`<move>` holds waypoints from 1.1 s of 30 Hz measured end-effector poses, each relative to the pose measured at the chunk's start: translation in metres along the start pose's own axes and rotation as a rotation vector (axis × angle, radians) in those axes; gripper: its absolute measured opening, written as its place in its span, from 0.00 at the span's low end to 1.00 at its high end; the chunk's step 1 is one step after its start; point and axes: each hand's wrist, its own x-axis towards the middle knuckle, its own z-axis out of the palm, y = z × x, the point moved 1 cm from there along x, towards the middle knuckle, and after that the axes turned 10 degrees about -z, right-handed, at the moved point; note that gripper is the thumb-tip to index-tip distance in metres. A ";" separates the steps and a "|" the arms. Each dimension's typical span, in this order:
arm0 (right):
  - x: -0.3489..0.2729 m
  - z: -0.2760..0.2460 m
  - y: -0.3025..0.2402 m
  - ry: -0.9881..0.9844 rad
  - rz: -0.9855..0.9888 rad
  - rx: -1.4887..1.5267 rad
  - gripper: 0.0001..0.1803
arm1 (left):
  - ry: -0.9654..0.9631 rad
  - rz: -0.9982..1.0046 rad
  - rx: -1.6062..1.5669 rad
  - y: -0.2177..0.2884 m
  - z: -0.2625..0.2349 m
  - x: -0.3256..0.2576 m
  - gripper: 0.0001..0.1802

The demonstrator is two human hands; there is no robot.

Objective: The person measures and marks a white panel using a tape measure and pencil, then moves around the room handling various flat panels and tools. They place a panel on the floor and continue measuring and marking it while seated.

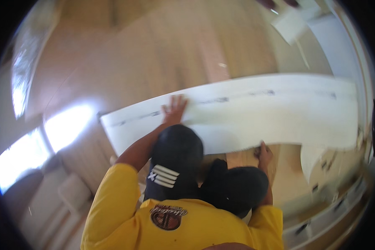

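A long white sheet [279,112] with a line of dark printed marks lies across the wooden floor in front of my bent knees. Its surface is slightly wavy. My left hand [175,110] rests flat on its left part, fingers spread toward the far edge. At the near edge, right of the middle, my right hand [264,155] pinches the sheet, the thumb on top and the other fingers curled and partly hidden. My dark trousers [177,156] with white stripes come close to the near edge and hide a bit of it.
Wooden floor [154,50] stretches beyond the sheet. A smaller pale piece [291,26] lies at the far right, near blurred dark shapes at the top rim. Another white piece [310,160] sits by the sheet's right near edge. Bright light patches [68,125] glare on the left.
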 end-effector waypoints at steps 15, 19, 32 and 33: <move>-0.009 0.000 -0.008 -0.049 0.099 -0.091 0.26 | 0.025 0.053 -0.126 -0.005 0.001 -0.010 0.45; -0.010 0.000 -0.011 -0.030 0.050 -0.117 0.27 | 0.012 0.060 -0.138 -0.005 0.008 -0.006 0.44; -0.021 0.007 -0.010 -0.159 -0.057 0.019 0.19 | 0.368 0.014 0.068 -0.006 0.041 0.006 0.36; -0.021 0.010 -0.004 -0.151 -0.091 0.029 0.19 | 0.410 0.010 0.081 -0.008 0.045 0.008 0.36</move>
